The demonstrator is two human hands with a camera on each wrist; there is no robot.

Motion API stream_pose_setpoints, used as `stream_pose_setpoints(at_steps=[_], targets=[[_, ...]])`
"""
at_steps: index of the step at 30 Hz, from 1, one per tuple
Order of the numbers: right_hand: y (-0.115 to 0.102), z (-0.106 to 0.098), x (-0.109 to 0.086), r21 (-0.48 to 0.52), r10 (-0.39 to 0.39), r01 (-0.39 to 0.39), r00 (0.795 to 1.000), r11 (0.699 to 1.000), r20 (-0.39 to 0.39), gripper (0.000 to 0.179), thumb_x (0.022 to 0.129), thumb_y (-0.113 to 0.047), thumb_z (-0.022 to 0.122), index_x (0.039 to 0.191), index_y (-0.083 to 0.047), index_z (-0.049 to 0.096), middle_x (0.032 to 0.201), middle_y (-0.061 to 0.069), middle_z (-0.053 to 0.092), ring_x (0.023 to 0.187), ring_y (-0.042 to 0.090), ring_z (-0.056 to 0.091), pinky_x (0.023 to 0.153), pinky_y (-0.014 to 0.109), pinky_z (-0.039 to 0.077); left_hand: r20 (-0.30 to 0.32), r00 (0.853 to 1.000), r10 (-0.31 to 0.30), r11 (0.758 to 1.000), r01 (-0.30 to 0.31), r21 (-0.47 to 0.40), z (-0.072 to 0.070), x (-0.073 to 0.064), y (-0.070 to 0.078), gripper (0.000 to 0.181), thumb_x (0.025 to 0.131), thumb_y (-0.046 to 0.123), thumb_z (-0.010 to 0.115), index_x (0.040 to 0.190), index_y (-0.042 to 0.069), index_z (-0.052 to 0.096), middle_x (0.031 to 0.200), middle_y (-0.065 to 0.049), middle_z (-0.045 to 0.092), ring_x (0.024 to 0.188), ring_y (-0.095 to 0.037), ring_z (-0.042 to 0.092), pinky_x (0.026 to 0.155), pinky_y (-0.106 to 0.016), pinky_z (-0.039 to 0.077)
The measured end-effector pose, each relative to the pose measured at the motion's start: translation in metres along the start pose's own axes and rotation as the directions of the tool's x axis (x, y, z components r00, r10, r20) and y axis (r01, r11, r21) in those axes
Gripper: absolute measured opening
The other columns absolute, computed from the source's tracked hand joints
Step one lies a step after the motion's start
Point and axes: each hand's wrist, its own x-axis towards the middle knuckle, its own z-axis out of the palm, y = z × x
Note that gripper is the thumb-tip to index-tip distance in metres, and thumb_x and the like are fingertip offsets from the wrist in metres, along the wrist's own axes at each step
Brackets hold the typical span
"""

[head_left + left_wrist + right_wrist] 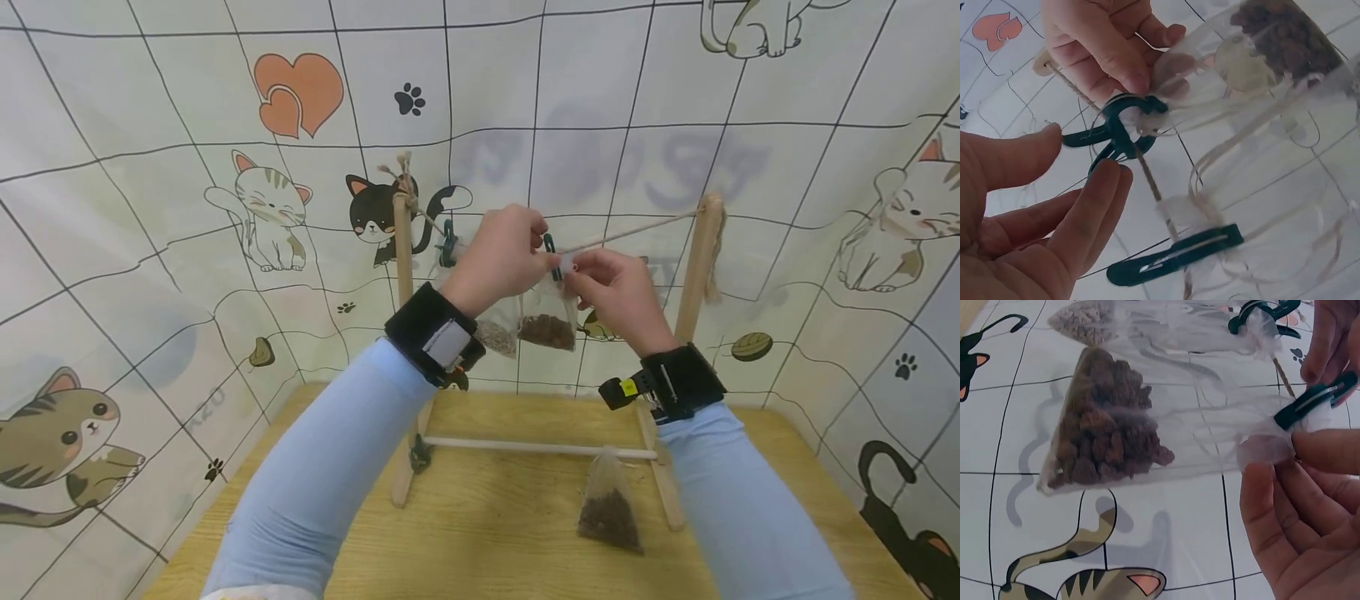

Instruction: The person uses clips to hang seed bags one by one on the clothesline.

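Note:
My left hand (501, 254) pinches the handles of a green clothespin (1124, 128) at a thin rope (1147, 172), thumb on one handle and fingertips at the other. Between thumb and fingers, my right hand (618, 292) grips the gathered top of a sheer mesh bag (1200, 440). Reddish-brown chunks (1100, 431) fill the bag's bottom as it hangs below the rope. Beside it, a second mesh bag (497, 336) with pale bits hangs from the rope under another green clothespin (1175, 255).
The rope runs between two wooden posts (699, 267) of a frame on a wooden table (495, 517). A white rod (525, 447) joins the posts low down. A mesh bag with dark contents (609, 512) rests near the right post. Cat-printed cloth (187, 83) surrounds the table.

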Motion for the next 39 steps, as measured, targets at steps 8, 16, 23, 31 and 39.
stream_pose_setpoints(at_steps=[8,16,23,31,39], targets=[[0.005,-0.017,-0.013,-0.153,-0.070,0.077,0.996,0.985,0.055,0.032,0.092,-0.034,0.055,0.112,-0.012,0.064,0.103,0.009,0.068,0.083,0.017,0.065,0.069,0.032,0.051,-0.118,0.979,0.168,0.985,-0.163,0.055,-0.008,-0.040,-0.007,0.039,0.088,0.025,0.062,0.121,0.006,0.058,0.108,-0.007,0.063,0.092,-0.015,0.059,0.080,-0.021,0.045],[0.006,-0.032,-0.046,-0.312,-0.194,0.192,0.981,0.931,0.025,0.028,0.094,-0.030,0.052,0.114,-0.014,0.064,0.107,0.006,0.066,0.089,0.015,0.058,0.074,0.032,0.048,-0.321,0.913,0.252,0.968,-0.239,0.081,-0.003,-0.078,-0.029,0.028,0.090,0.019,0.058,0.114,0.005,0.063,0.102,-0.006,0.063,0.089,-0.016,0.057,0.076,-0.023,0.044],[0.023,-0.026,-0.076,-0.402,-0.375,0.310,0.922,0.862,-0.092,0.028,0.088,-0.018,0.060,0.116,-0.013,0.063,0.113,0.005,0.063,0.090,0.012,0.057,0.068,0.020,0.044,-0.504,0.801,0.323,0.945,-0.297,0.135,0.017,-0.104,-0.048,0.028,0.091,0.018,0.057,0.114,0.004,0.064,0.104,-0.007,0.062,0.077,-0.012,0.054,0.072,-0.022,0.044],[0.041,-0.005,-0.109,-0.457,-0.412,0.309,0.900,0.834,-0.144,0.037,0.081,-0.012,0.067,0.117,-0.008,0.062,0.117,0.009,0.058,0.090,0.015,0.053,0.069,0.026,0.041,-0.561,0.729,0.392,0.920,-0.294,0.261,0.041,-0.120,-0.070,0.025,0.091,0.016,0.056,0.110,0.003,0.065,0.106,-0.009,0.063,0.098,-0.021,0.057,0.089,-0.031,0.045],[0.059,0.017,-0.133,-0.426,-0.355,0.261,0.922,0.866,-0.156,0.039,0.081,-0.013,0.067,0.119,-0.007,0.061,0.118,0.012,0.057,0.106,0.026,0.054,0.083,0.041,0.044,-0.619,0.699,0.358,0.927,-0.188,0.323,0.070,-0.142,-0.099,0.027,0.090,0.018,0.058,0.112,0.004,0.064,0.106,-0.011,0.063,0.094,-0.025,0.059,0.082,-0.038,0.048]])
